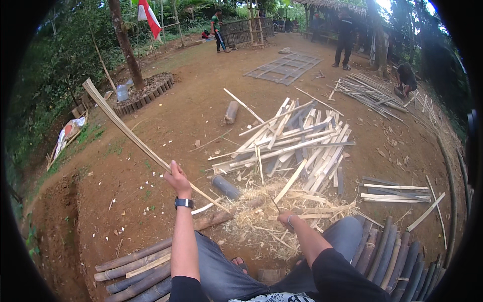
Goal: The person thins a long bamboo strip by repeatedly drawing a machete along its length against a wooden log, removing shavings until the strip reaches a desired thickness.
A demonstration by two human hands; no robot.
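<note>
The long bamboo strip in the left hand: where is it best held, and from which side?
Hold the long bamboo strip near its lower third, about where the left hand closes on it now, coming from below and to the side. It is thin, flat and slanted up to the left, so a low grip probably steadies it.

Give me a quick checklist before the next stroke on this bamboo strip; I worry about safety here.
1. Left hand grips the long bamboo strip: ok, fingers closed around it.
2. Right hand holds the cutting tool: it grips a thin dark object; blade cannot be made out, cannot tell.
3. Strip's far end clear of people: ok, the nearest person crouches far off.
4. Foot away from the tool: ok, apart.
5. Footing: not ok, shavings litter the ground.
</note>
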